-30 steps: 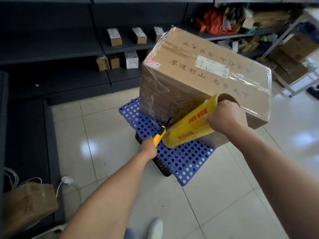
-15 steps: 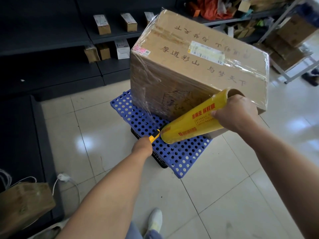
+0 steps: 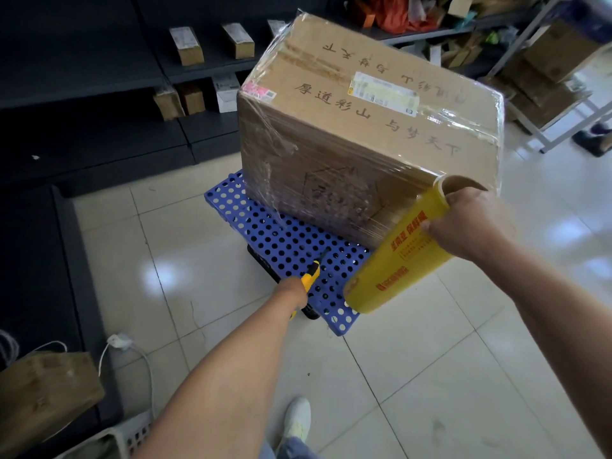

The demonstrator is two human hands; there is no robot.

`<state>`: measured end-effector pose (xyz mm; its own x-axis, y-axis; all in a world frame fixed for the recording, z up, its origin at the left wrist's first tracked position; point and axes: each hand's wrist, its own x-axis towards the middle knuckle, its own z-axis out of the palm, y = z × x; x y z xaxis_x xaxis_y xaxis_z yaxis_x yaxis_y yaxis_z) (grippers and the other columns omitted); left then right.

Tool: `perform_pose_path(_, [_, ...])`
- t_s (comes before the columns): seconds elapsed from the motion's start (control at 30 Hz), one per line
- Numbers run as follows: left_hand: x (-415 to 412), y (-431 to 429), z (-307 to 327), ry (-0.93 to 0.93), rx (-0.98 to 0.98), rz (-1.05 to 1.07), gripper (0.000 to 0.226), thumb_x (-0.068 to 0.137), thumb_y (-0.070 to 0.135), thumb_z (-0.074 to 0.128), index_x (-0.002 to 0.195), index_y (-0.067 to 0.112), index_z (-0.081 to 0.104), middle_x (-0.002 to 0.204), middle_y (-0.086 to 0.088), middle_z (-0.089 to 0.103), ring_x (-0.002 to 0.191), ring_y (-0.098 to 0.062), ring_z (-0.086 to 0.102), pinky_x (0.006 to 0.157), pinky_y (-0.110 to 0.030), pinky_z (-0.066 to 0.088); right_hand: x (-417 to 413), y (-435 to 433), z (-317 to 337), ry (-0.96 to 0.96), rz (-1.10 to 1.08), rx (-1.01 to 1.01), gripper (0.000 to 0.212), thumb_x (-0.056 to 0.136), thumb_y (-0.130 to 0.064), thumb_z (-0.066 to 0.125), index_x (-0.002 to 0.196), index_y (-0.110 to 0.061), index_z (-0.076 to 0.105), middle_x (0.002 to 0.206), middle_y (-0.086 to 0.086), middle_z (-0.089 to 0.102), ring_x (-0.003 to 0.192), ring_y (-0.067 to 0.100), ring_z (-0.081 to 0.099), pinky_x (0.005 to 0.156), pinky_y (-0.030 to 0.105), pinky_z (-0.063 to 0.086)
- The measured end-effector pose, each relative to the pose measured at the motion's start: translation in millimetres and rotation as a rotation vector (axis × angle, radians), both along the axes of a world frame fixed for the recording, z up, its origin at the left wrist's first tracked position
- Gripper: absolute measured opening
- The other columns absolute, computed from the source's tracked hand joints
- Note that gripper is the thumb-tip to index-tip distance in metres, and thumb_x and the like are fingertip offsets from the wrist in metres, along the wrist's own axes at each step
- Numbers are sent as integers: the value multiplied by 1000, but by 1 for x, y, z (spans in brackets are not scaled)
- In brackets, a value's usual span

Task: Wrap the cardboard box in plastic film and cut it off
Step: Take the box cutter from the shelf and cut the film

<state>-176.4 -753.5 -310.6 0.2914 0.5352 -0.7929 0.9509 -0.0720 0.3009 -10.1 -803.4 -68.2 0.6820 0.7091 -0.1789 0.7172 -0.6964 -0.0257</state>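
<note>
A large cardboard box [image 3: 347,127], covered in clear plastic film, stands on a blue perforated plastic pallet [image 3: 275,240]. My right hand [image 3: 470,223] grips the upper end of a yellow roll of film [image 3: 394,260], held slanted just in front of the box's near right corner. My left hand [image 3: 293,291] grips a yellow utility knife [image 3: 311,276], blade pointing up over the pallet, left of the roll's lower end. A loose strip of film hangs at the box's left front edge.
Dark shelving [image 3: 99,77] with small cartons runs along the back and left. A brown box [image 3: 43,392] and a white cable [image 3: 122,346] lie at the lower left. Stacked cartons on a metal rack [image 3: 556,71] stand at the right. My shoe [image 3: 298,422] is on the tiled floor.
My right hand has carried the roll to the right and away from the box face. My left hand with the knife has stayed low by the pallet's front edge.
</note>
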Motion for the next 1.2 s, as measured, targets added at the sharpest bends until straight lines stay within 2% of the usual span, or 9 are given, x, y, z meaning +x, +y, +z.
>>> perform_pose_path(0.1, [13,-6,-6,-20,-60,58,21,93,22,58,82,12,43,72,-2,39,58,-12,40,51,-21,36,-1,-3,-1,10,9,25,20,83,-25,61,99,-12,65,85,9,60,83,34,61,74,41,54])
perform_pose_path(0.17, [17,-8,-12,-81,-107,164,22,90,22,63,98,6,50,92,-9,54,79,-20,57,69,-27,51,-3,-4,-2,11,37,29,22,84,-26,60,99,-11,65,84,9,60,83,33,61,77,43,54])
perform_pose_path(0.23, [19,-10,-19,-132,-104,305,47,86,19,68,123,1,45,118,-14,57,105,-28,60,88,-36,53,-6,-5,-5,10,80,27,24,85,-28,60,99,-9,64,82,8,59,82,32,61,83,45,51])
perform_pose_path(0.33, [21,-14,-23,-148,-35,327,59,85,19,69,133,4,38,131,-14,50,117,-30,54,91,-38,51,-8,-4,-8,-9,149,15,22,87,-32,57,94,-11,62,68,1,52,76,28,59,88,44,47])
perform_pose_path(0.53, [22,-13,-30,-173,89,271,18,92,10,55,108,4,49,116,-14,56,101,-28,57,71,-30,41,-14,-3,-12,-134,242,-12,14,89,-28,54,86,-14,51,79,3,56,76,24,49,88,36,30])
perform_pose_path(0.63, [22,-11,-31,-150,74,198,7,92,11,56,93,6,52,105,-16,61,74,-21,54,64,-29,41,-16,-5,-13,-174,236,21,20,90,-31,54,89,-14,45,82,3,52,82,27,52,90,37,28])
perform_pose_path(0.8, [15,-6,-27,-146,77,179,37,92,8,52,62,15,31,66,-3,39,53,-13,35,52,-25,33,-21,-6,-11,-168,242,77,27,89,-38,57,97,-13,48,89,3,52,95,29,55,96,40,27])
perform_pose_path(1.1, [-3,9,12,-274,57,247,40,94,7,53,64,22,29,67,6,31,57,-5,28,63,-25,34,-28,-5,1,-212,224,88,38,88,-38,59,112,-10,49,114,9,56,110,30,49,94,41,31])
perform_pose_path(1.2, [-7,10,16,-289,36,248,40,93,5,52,64,21,30,67,5,30,57,-5,28,55,-21,31,-33,-5,8,-285,243,146,42,88,-39,58,116,-10,48,117,11,54,112,30,47,96,41,31])
